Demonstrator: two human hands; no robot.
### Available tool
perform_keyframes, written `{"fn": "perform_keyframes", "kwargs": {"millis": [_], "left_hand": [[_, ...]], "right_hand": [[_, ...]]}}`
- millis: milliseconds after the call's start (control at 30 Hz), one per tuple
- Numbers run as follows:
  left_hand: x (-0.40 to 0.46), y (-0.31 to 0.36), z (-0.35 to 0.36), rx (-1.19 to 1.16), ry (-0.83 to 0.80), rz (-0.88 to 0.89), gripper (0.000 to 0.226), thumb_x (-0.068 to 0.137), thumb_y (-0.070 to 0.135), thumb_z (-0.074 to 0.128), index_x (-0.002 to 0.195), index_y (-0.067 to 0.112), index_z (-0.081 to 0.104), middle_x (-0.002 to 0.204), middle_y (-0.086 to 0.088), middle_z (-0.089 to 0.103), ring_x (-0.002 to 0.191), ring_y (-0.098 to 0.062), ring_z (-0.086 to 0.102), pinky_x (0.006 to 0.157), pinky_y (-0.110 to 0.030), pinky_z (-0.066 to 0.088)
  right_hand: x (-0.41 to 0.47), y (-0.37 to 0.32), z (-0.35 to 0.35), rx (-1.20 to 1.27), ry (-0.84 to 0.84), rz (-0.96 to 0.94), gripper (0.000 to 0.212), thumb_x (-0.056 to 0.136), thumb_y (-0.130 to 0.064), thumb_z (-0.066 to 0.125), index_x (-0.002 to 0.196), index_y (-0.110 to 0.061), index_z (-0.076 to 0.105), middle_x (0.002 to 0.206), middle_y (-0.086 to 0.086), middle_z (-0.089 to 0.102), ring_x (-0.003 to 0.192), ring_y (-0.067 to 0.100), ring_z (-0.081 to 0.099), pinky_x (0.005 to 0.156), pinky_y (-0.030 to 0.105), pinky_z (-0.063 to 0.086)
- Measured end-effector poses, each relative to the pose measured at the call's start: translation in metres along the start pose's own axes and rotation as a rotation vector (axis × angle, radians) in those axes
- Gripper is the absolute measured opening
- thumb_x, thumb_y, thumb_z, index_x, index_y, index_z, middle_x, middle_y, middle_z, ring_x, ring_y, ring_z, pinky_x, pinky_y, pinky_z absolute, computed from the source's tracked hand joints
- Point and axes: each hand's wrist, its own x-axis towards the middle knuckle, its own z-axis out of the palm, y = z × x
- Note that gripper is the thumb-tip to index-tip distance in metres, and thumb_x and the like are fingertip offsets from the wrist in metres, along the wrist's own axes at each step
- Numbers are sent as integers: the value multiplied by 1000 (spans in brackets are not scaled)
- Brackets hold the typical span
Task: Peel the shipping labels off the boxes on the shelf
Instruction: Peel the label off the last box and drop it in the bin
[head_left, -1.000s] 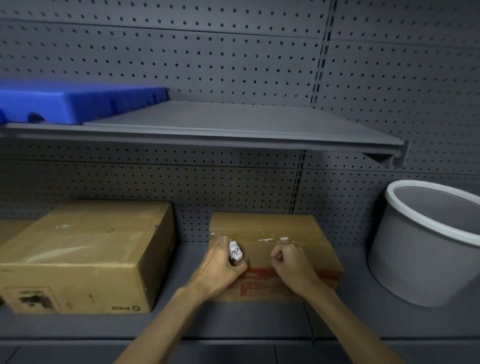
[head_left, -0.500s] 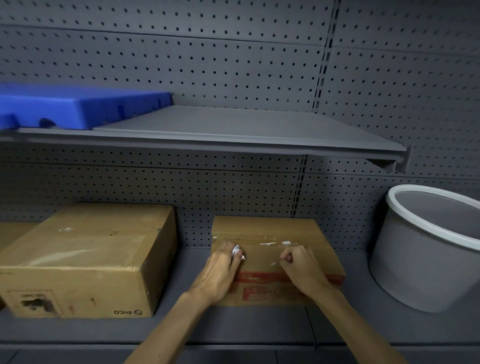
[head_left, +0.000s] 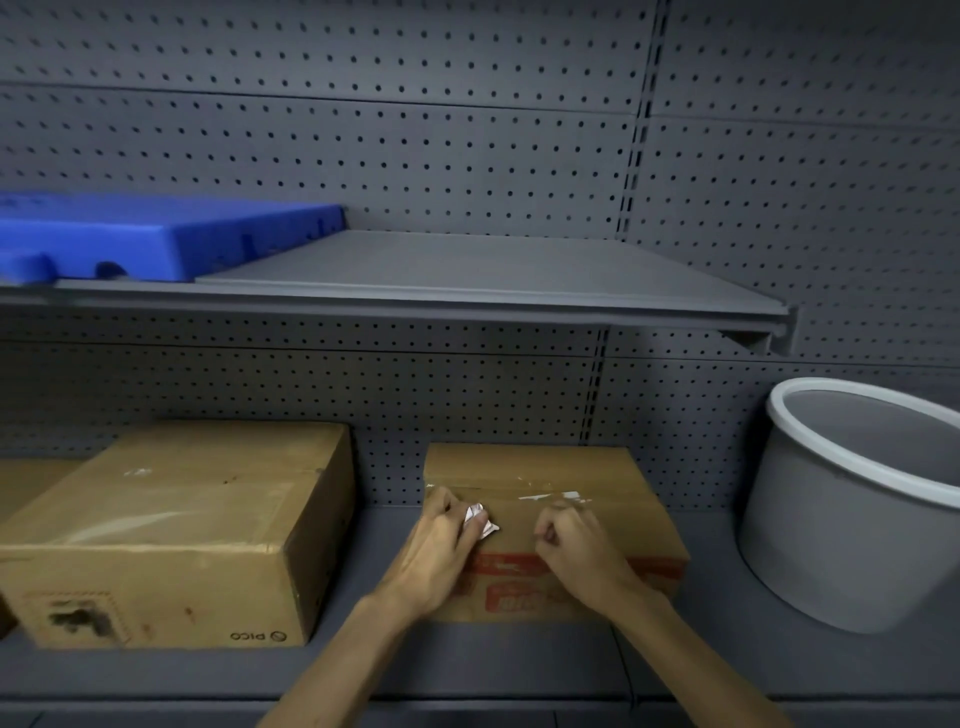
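Small box (head_left: 550, 525) sat mid lower shelf (head_left: 467, 670), label scraps (head_left: 558, 496) stuck on top. Left hand (head_left: 441, 551) gripped crumpled label wad (head_left: 480, 519); right hand (head_left: 576, 551) curled, fingertips pinching at box top.

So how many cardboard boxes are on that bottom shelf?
3 show: a small box under both hands, a big box left of it, and a sliver of another box at the far left edge. More may hide beyond.

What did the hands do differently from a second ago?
Very little. The left hand keeps holding the crumpled white label scrap; the right hand stays curled on the small box, picking near the leftover white bits. Both boxes and the grey bucket stayed put.
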Motion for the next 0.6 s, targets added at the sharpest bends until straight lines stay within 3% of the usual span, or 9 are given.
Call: {"fn": "perform_keyframes", "kwargs": {"millis": [67,167,300,500,600], "left_hand": [[0,-2,1,11,-2,-20,33,101,44,38,88,18,54,98,8,40,89,0,49,85,-15,35],[2,-1,1,13,-7,-33,33,102,41,39,91,15,57,98,6,41,88,0,49,82,-12,32],[1,-1,1,19,-8,-32,33,102,40,39,97,15,61,97,7,41,89,-1,50,83,-13,33],[1,1,1,23,-21,-43,29,101,41,41,92,19,57,100,6,42,89,-1,51,84,-16,36],[2,2,1,26,-26,-47,28,101,41,42,92,21,58,100,6,43,90,-2,51,86,-18,37]], "right_hand": [[1,7,-9,-20,4,20,20,95,-11,46,80,-8,59,85,0,57,75,11,52,65,30,48],[2,11,-15,-90,17,34,27,100,-11,36,83,-7,55,88,4,56,75,14,52,55,22,40],[1,0,4,-181,37,-80,21,98,-4,40,88,-7,59,97,7,59,83,17,57,66,25,46],[-2,18,-17,-178,96,21,32,102,-11,33,77,-11,52,91,4,53,80,18,52,59,19,33],[-5,0,-5,-157,58,-64,27,101,-13,37,81,-10,57,93,1,55,80,12,52,62,18,39]]}}
